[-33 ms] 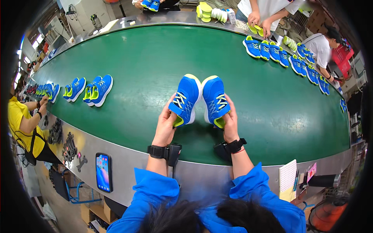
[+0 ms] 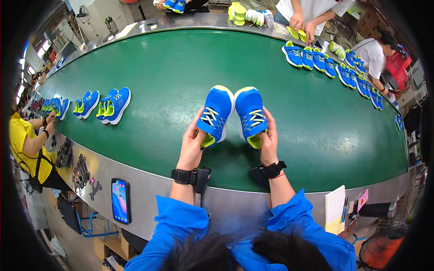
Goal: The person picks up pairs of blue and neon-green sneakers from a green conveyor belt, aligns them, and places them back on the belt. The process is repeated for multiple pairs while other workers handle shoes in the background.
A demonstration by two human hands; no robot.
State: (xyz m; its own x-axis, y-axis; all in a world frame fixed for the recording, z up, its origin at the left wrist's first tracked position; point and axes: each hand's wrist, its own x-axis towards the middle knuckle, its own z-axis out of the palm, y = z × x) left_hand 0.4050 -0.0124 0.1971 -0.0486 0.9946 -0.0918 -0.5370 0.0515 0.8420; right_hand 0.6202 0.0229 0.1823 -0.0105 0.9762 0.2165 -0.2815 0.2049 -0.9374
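Note:
Over the green belt, my two hands hold a pair of blue sneakers with lime linings and pale yellow laces. My left hand (image 2: 192,147) grips the left sneaker (image 2: 217,110) by its heel end, thumb at the lime collar. At the heel of the right sneaker (image 2: 248,108), my right hand (image 2: 268,144) is closed in the same way, fingers along the outer side. The toes point away from me and lean together, nearly touching, while the heels stand apart. Fingers behind the shoes are hidden.
More blue sneakers (image 2: 118,106) stand left on the green belt (image 2: 181,54); others (image 2: 319,61) line its far right side. A phone (image 2: 120,201) and a notepad (image 2: 334,210) lie on the metal edge. People work at left (image 2: 31,140), far right and across, beside lime insoles (image 2: 238,12).
Both sneakers have shifted very slightly in my hands, the right one tilting a little. My grip on each is the same.

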